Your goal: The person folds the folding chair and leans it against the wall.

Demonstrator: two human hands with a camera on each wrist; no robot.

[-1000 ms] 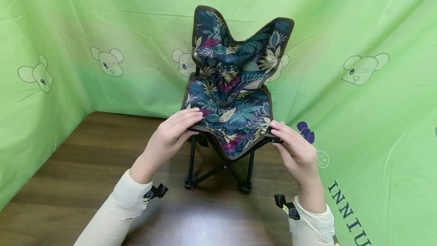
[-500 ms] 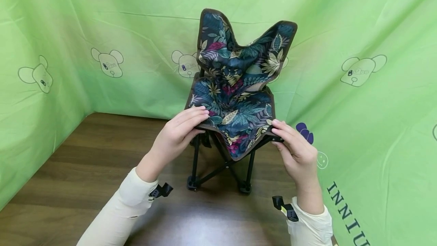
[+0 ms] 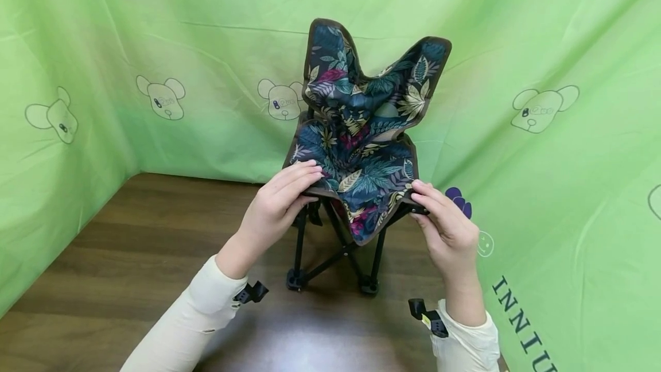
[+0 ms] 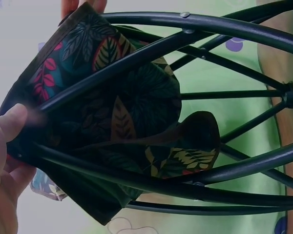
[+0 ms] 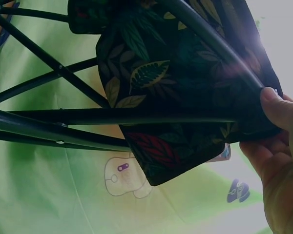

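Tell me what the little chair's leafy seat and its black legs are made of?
The leafy seat looks like thin woven cloth with a printed pattern and brown edging; it sags and folds softly where the left hand and right hand grip its front corners. The black legs look like painted metal tubes, smooth and slightly shiny, joined by small rivets.

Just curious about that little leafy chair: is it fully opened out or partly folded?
Partly folded. The chair stands upright, but its seat fabric sags into a deep V, and both hands, left and right, grip the front corners.
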